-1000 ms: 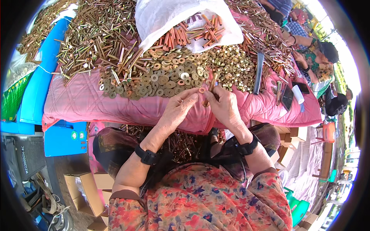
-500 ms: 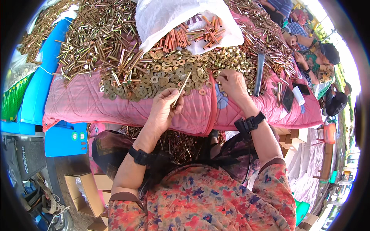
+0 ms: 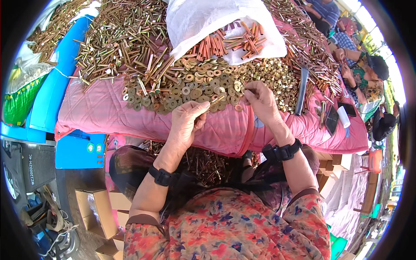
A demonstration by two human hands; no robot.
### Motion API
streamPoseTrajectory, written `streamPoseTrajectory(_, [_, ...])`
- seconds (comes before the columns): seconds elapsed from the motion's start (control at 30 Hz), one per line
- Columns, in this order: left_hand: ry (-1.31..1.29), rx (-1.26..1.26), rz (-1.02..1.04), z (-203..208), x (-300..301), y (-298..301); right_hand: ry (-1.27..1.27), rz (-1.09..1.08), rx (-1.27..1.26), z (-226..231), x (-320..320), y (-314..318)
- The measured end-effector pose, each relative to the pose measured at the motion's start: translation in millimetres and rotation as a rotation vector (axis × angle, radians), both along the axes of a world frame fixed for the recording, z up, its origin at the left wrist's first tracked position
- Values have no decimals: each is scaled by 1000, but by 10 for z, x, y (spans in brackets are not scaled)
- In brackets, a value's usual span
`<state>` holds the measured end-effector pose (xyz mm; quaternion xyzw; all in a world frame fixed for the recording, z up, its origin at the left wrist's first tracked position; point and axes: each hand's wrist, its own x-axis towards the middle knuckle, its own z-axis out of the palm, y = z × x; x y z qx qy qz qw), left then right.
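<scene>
My left hand (image 3: 189, 122) is closed, pinching a brass-coloured bolt (image 3: 217, 100) between thumb and fingers. The bolt's free end points to the right, over a heap of flat washers (image 3: 196, 94). A short way to the right, my right hand (image 3: 262, 103) has its thumb and fingertips pressed together. Whatever it pinches, if anything, is too small to tell. It hovers at the border between the washers and a heap of small brass-coloured nuts (image 3: 279, 77). The two hands are apart. Beneath them lies a pink quilted cover (image 3: 208, 130).
Long bolts (image 3: 123, 41) are heaped on the left. A white sack (image 3: 208, 17) spills copper-coloured tubes (image 3: 211, 47). On the right lie a dark flat bar (image 3: 301, 91), a phone (image 3: 332, 120) and a white roll (image 3: 343, 117). Other people (image 3: 362, 71) sit at the far right.
The bolt in my left hand has tipped from steeply upright to pointing right. My right hand has come away from the nuts, its fingertips now turned toward the bolt. The view has shifted slightly.
</scene>
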<state>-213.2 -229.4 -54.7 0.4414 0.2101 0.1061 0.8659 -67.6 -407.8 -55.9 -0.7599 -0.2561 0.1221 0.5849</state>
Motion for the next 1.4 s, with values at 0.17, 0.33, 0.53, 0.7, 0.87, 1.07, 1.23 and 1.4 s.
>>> streamPoseTrajectory(0.17, [-1, -28, -7, 13, -46, 60, 453, 204, 333, 135, -260, 167])
streamPoseTrajectory(0.33, [-10, -28, 7, 110, -86, 78, 205, 221, 350, 177, -404, 296])
streamPoseTrajectory(0.53, [14, -38, 20, 83, -171, 174, 3, 204, 245, 203, -547, 418])
streamPoseTrajectory(0.7, [-5, 41, 4, 68, -233, 253, 9, 233, 195, 182, -579, 453])
streamPoseTrajectory(0.87, [-28, 166, 18, 44, -260, 251, -54, 234, 139, 220, -596, 461])
streamPoseTrajectory(1.07, [-28, 95, -40, 27, -282, 255, -95, 291, 125, 343, -627, 431])
streamPoseTrajectory(1.23, [53, -291, -142, 39, -294, 283, -230, 279, 77, 328, -644, 440])
streamPoseTrajectory(1.4, [1, 275, 37, 58, -258, 177, -32, 284, 94, 236, -560, 411])
